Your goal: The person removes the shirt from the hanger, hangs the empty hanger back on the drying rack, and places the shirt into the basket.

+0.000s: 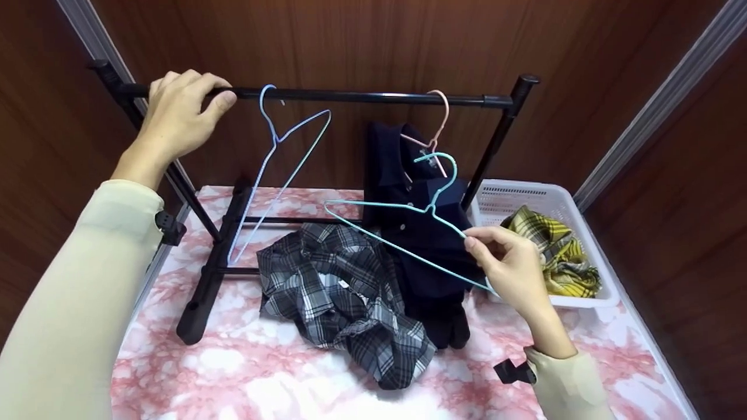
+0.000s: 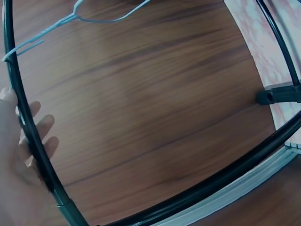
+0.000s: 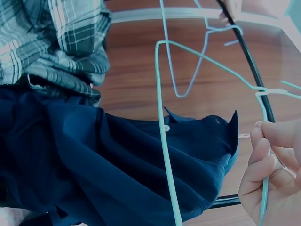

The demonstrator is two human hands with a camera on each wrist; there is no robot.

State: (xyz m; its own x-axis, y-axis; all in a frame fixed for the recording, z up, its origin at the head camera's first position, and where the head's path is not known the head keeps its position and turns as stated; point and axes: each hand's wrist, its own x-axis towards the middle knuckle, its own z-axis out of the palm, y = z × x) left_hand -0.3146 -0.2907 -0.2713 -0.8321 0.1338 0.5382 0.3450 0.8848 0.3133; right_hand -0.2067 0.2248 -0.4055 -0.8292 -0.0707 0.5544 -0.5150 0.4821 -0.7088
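My left hand (image 1: 181, 114) holds the black top rail (image 1: 356, 96) of a clothes rack near its left end. The left wrist view shows fingers (image 2: 44, 126) on the rail's far side. My right hand (image 1: 516, 268) pinches one shoulder of a teal wire hanger (image 1: 379, 239), held in front of the rack with its hook upward and off the rail. A blue hanger (image 1: 274, 146) hangs bare on the rail to the left. Toward the right end, a pink hanger (image 1: 446, 114) carries a navy shirt (image 1: 423, 245). A grey plaid shirt (image 1: 344, 303) lies crumpled on the table.
At the right stands a white plastic basket (image 1: 610, 286) holding a yellow plaid garment (image 1: 554, 245). The rack's black left foot (image 1: 195, 315) rests on the pink marbled tabletop (image 1: 233, 373). Brown wood-grain panels (image 1: 327, 41) close in the back and sides.
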